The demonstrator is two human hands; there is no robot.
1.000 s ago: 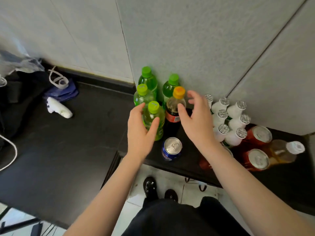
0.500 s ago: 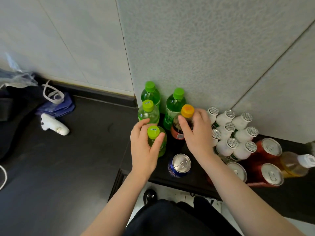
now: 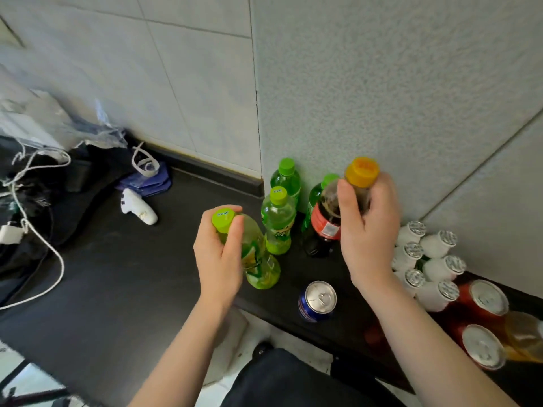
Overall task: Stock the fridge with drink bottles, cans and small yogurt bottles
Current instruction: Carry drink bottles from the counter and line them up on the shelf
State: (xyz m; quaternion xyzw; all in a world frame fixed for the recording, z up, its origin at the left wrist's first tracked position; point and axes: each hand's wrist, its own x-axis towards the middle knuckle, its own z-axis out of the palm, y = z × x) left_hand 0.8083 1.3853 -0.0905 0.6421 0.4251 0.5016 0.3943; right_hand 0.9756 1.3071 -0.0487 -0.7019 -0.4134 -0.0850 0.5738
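Over black tabletop [image 3: 132, 274], clutching green bottle [image 3: 258, 259] in left grip [image 3: 217, 259], cola bottle [image 3: 323, 224] in right grip [image 3: 370, 230]; pickup step, next carry to fridge.

The left grip [image 3: 219, 254] is holding a tilted, lime-capped green bottle [image 3: 260, 259] by its neck. The right grip [image 3: 367, 230] is clasping an orange-capped dark bottle [image 3: 324, 227] near its top. A blue can [image 3: 317, 301] is standing below the grips, between the wrists.
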